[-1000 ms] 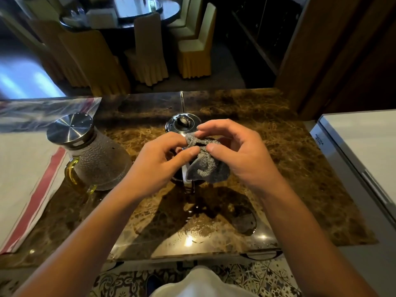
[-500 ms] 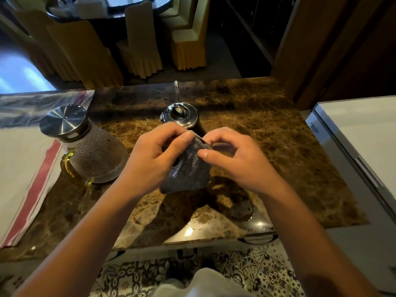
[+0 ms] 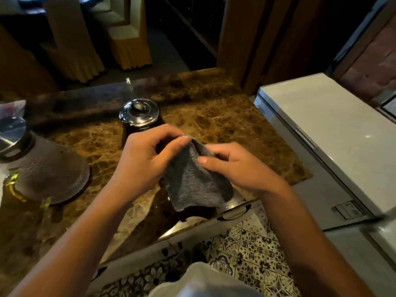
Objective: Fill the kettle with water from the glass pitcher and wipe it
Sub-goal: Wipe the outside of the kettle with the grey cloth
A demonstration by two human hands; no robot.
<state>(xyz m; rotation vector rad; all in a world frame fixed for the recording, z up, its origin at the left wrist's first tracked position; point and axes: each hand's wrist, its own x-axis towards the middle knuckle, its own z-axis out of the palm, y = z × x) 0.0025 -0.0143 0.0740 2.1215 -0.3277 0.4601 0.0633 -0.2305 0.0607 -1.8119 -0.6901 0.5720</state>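
Observation:
A grey cloth [image 3: 192, 183] hangs between both hands above the front of the marble counter [image 3: 225, 116]. My left hand [image 3: 145, 161] pinches its top edge between thumb and fingers. My right hand [image 3: 237, 168] grips the cloth's right side. Just behind the hands stands the dark kettle [image 3: 139, 114] with a shiny metal lid; its lower body is hidden by my left hand. At the far left the textured glass pitcher [image 3: 45, 170] with a steel lid and yellowish handle stands on the counter.
A white chest appliance [image 3: 334, 133] stands against the counter's right edge. Patterned floor tiles [image 3: 246, 249] show below the counter's front edge. Yellow-covered chairs [image 3: 130, 46] stand beyond the counter. A plastic-covered white mat [image 3: 10, 108] lies at the far left.
The hands have pulled the cloth away from the kettle toward me and spread it open. The view has tilted down and shifted right, so the pitcher sits at the left edge.

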